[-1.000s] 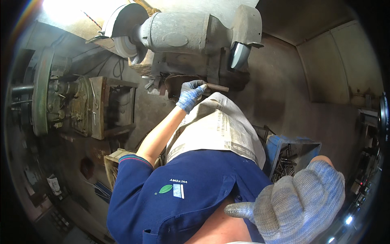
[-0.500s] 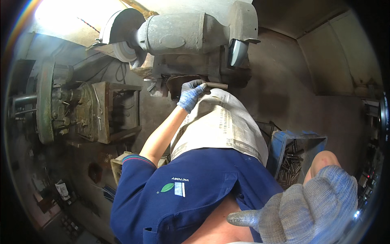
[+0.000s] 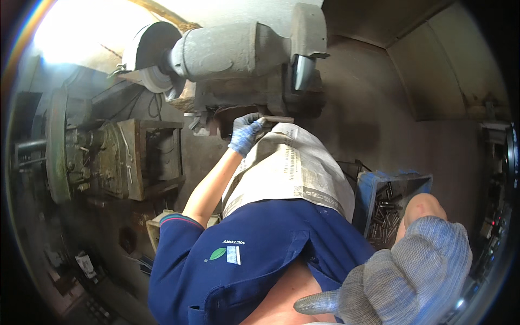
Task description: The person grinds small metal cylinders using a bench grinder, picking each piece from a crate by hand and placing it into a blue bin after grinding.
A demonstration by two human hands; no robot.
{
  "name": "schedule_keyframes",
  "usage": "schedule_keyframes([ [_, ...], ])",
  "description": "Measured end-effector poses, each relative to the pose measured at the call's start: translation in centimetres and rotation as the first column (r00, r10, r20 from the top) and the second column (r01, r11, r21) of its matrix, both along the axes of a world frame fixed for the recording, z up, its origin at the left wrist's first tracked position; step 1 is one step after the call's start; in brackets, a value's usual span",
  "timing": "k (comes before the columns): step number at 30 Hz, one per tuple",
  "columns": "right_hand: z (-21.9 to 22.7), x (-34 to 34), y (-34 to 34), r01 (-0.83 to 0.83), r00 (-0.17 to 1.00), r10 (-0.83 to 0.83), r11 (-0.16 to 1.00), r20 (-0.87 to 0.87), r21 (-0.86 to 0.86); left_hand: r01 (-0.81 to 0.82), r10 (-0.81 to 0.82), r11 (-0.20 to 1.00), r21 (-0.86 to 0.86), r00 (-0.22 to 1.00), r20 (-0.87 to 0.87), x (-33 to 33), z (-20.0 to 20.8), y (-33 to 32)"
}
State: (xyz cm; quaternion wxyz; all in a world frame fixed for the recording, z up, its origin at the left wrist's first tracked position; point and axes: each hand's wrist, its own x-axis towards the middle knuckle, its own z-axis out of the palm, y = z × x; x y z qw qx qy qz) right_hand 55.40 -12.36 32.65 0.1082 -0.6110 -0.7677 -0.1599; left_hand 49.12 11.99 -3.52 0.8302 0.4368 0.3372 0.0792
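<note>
My left hand (image 3: 246,134), in a blue and grey knit glove, reaches out past my knees below the bench grinder (image 3: 222,53). It is closed on one end of a short metal rod (image 3: 280,119), whose free part points right. The rod is apart from both wheels. A printed light sheet (image 3: 276,168) covers my lap just beneath it. Large and close at the lower right, my right hand (image 3: 406,276) is raised in a matching glove. Its thumb sticks out to the left and the other fingers are curled, their tips hidden, so anything inside them cannot be seen.
A blue bin (image 3: 366,201) by my right leg holds several metal rods (image 3: 385,208). The grinder has a pale wheel (image 3: 156,79) at left and another wheel (image 3: 305,73) at right. A greenish machine (image 3: 103,160) stands at left. A light-coloured container (image 3: 154,230) is beside my left elbow.
The whole view has shifted slightly, so the grinder sits further left in the picture. My left hand keeps its grip on the rod. My right hand stays raised in much the same pose.
</note>
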Motion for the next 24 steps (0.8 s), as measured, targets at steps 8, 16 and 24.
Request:
schedule_keyframes([
  [8,-0.7,-0.1,1.0,-0.109,0.994,0.109,0.994,0.011,0.013,-0.031,0.031,0.999,-0.006,0.999,0.016,-0.6,-0.7,-0.4],
  [16,-0.3,-0.3,1.7,-0.072,0.997,0.073,0.997,0.011,-0.028,0.065,-0.065,0.998,-0.015,0.997,0.039,0.6,-0.1,-0.8],
  [24,-9.3,4.3,1.4,0.158,0.83,-0.155,0.987,-0.535,-0.04,0.05,-0.094,0.972,0.23,0.978,0.187,-0.3,6.0,-2.5],
])
